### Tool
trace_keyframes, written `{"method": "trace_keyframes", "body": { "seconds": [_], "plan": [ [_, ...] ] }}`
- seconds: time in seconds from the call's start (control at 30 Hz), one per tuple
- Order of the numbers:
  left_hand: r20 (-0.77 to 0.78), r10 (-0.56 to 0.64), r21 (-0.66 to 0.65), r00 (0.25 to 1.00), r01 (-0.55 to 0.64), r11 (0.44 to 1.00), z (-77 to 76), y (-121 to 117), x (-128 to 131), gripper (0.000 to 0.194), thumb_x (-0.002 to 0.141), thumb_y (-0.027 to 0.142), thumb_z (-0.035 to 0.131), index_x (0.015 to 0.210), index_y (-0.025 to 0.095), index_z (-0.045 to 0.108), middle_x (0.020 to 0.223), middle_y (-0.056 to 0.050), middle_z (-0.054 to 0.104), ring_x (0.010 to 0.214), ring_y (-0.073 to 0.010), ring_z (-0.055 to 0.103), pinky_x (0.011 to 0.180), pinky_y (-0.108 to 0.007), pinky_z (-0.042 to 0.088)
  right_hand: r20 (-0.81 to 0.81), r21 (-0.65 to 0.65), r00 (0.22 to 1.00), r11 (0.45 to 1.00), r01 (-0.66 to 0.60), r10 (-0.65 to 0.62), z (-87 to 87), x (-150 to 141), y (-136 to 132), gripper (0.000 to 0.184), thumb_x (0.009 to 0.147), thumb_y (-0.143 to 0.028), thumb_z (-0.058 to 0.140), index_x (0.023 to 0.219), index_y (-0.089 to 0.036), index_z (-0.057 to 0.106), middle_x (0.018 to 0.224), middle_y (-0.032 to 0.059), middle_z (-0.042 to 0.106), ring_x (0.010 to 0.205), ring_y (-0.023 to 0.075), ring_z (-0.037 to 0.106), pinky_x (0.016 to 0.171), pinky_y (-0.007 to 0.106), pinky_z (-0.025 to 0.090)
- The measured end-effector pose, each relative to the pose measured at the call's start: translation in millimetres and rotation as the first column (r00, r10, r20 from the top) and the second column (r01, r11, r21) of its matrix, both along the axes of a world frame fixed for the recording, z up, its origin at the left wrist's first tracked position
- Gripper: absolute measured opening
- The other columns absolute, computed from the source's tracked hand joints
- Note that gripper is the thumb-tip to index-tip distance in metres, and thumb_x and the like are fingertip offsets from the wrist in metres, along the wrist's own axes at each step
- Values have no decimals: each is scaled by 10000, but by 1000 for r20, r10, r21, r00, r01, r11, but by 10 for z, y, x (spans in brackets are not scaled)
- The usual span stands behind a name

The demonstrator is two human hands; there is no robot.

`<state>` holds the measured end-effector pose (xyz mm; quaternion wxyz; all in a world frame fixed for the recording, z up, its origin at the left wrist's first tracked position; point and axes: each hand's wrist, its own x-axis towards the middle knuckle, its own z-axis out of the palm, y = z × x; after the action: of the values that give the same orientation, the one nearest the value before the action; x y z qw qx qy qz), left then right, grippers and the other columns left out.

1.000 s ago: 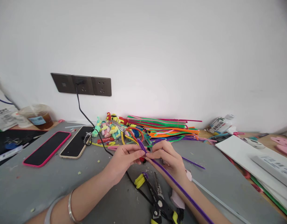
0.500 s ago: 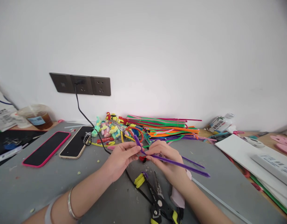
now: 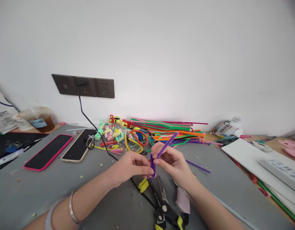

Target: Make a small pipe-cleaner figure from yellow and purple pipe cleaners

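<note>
Head view. Both hands meet at the centre of the frame, above the grey tabletop (image 3: 109,204). The left hand (image 3: 129,167) has a narrow grip, thumb and fingers pinching the lower fold of a purple pipe cleaner (image 3: 167,146). The right hand (image 3: 173,164) pinches the same piece higher up; its grip is likewise narrow. The folded part stands near upright between the hands, and the free end slants toward the upper right.

Below the hands, at bottom centre, lie black-and-yellow pliers (image 3: 164,209), their jaws apart, with a small yellow bundle (image 3: 144,185) beside the tips. A lilac object (image 3: 183,200) sits just right of them, limiting room under the right wrist. Behind the hands, bundled pipe cleaners (image 3: 162,124) line the rear edge near the wall.

At left, a pink-edged phone (image 3: 49,152) lies well apart from the left forearm, grey surface showing between. At right, white boards (image 3: 248,159) overlap the tabletop's slanting edge, well apart from the right hand.
</note>
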<state>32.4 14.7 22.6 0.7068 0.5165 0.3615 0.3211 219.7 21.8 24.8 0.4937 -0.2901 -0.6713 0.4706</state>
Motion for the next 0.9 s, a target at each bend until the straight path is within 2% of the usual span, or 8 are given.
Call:
{"method": "trace_keyframes", "body": {
  "seconds": [0.17, 0.3, 0.43, 0.6, 0.8, 0.9],
  "plan": [
    [25, -58, -31, 998, 59, 998, 5, 6, -29, 201, 680, 341, 835, 690, 150, 772, 674, -32, 712, 592, -103, 589, 641, -230, 494, -76, -67, 997, 997, -38, 33, -23, 0, 4, 136, 810, -320, 755, 793, -218, 667, 863, 42, 655, 798, 177, 613, 685, 290, 521],
    [37, -81, -50, 996, 83, 995, -17, 19, -48, 192, 701, 330, 827, 730, 146, 781, 727, -45, 737, 622, -106, 618, 675, -231, 516, -109, -150, 993, 987, -61, 45, -33, 4, 10, 162, 767, -335, 792, 768, -222, 676, 806, 26, 685, 726, 167, 633, 642, 289, 532],
    [12, -50, -23, 999, 50, 998, -14, 9, -36, 218, 736, 349, 800, 770, 135, 779, 754, -62, 754, 663, -123, 654, 692, -232, 533, -111, -199, 993, 980, 9, -32, -47, 7, 35, 182, 731, -331, 819, 757, -223, 674, 743, 12, 690, 667, 155, 640, 601, 269, 534],
    [-39, 14, 45, 999, -12, 999, -54, -18, 12, 280, 752, 384, 778, 850, 122, 761, 853, -100, 784, 756, -175, 715, 713, -254, 551, -47, -201, 993, 975, 96, -108, -59, 6, 50, 263, 697, -377, 834, 703, -198, 642, 686, 5, 670, 601, 139, 622, 564, 254, 530],
    [-135, 73, 147, 988, -53, 988, -58, -28, 33, 297, 824, 386, 685, 883, 101, 744, 875, -132, 792, 744, -201, 733, 699, -281, 562, -53, -232, 991, 967, 104, -119, -77, 9, 70, 272, 712, -381, 824, 688, -192, 630, 653, -1, 680, 592, 136, 633, 582, 250, 521],
    [-141, 63, 131, 988, -44, 990, -52, -17, 23, 286, 827, 381, 685, 872, 105, 745, 900, -137, 794, 780, -210, 745, 712, -278, 562, -81, -274, 990, 958, 90, -116, -85, 13, 80, 264, 706, -392, 829, 718, -193, 655, 703, 11, 713, 619, 139, 652, 614, 255, 532]
  ]
}}
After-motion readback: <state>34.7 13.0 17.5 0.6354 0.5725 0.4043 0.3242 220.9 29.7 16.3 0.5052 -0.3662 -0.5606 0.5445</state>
